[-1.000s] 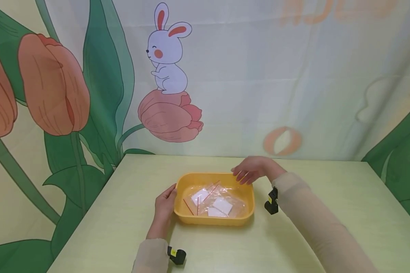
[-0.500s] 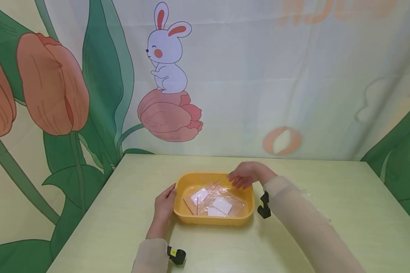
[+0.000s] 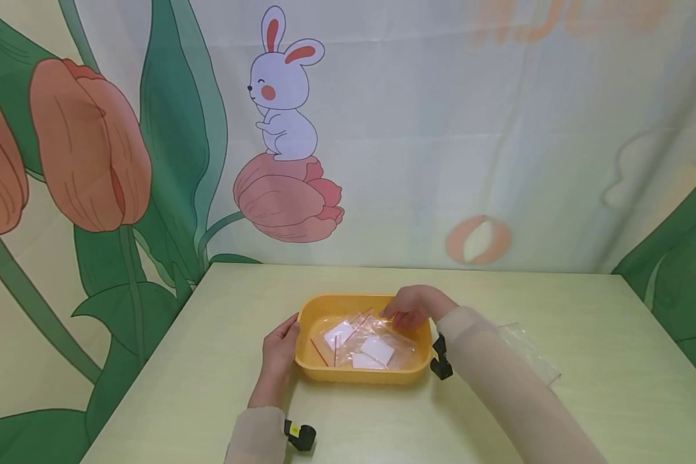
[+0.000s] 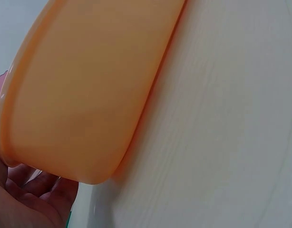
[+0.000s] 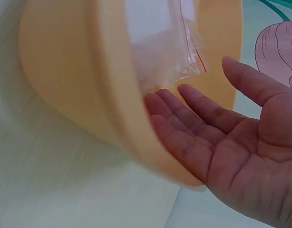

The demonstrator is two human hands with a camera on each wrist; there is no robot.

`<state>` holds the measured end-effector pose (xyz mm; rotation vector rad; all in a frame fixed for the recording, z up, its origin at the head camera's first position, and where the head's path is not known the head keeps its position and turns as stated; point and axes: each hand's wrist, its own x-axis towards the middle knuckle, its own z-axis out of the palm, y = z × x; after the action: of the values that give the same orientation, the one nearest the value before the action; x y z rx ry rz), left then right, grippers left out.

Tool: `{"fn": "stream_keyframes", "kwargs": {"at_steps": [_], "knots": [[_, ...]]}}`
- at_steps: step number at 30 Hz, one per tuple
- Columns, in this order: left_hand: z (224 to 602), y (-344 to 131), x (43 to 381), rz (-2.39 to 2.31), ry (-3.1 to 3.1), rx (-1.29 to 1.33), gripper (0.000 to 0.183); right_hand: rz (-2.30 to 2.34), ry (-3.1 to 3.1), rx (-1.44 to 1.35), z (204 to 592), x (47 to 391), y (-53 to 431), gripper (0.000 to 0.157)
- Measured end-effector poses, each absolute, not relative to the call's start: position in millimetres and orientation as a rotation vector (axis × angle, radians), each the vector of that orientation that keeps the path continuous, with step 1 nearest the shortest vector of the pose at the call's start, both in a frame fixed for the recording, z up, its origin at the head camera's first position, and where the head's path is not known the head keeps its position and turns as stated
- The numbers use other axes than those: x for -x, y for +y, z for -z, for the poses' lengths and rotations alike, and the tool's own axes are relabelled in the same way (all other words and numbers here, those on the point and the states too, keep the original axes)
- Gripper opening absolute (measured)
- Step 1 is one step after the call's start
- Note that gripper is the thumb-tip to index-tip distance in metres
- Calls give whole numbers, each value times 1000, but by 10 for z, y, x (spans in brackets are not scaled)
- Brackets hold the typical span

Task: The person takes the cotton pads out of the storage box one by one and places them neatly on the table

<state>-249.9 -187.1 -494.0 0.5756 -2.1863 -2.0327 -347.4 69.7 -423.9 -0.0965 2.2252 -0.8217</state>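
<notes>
The left hand [image 3: 280,348] grips the yellow tray [image 3: 359,375] on the worktop [image 3: 371,425]; the right hand [image 3: 415,305], loose and holding nothing, reaches inside. One clear bag [image 3: 535,356] seems already out, several small bags [image 3: 377,348] are left inside

A person in plain, pale beige sleeves: the left sleeve [image 3: 256,437] ends in a neat cuff at the wrist, while the right sleeve [image 3: 513,383] shows more of its length, lightly creased. The cloth may be a fine knit, though the view is too soft to be sure. Both wrists carry small, blocky black cameras; the left camera [image 3: 304,437] bears a yellow label [image 3: 294,430], and the right camera [image 3: 442,367] has a similar angular body. The left hand [image 3: 280,348] and right hand [image 3: 413,305] are bare.
</notes>
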Motion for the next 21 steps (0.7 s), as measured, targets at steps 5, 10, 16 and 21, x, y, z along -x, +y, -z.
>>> {"fn": "stream_keyframes", "kwargs": {"at_steps": [5, 10, 16, 21], "knots": [[4935, -1871, 2496, 2038, -2191, -573, 42, 785, 2236, 70, 4282, 3455, 653, 33], [4936, -1874, 2505, 2041, -2180, -577, 42, 799, 2255, 24, 4277, 3411, 618, 30], [4937, -1872, 2507, 2036, -2185, -585, 42, 808, 2257, 35, 4268, 3400, 616, 20], [4939, -1871, 2509, 2030, -2186, -578, 43, 827, 2261, 71, 4281, 3397, 611, 16]]}}
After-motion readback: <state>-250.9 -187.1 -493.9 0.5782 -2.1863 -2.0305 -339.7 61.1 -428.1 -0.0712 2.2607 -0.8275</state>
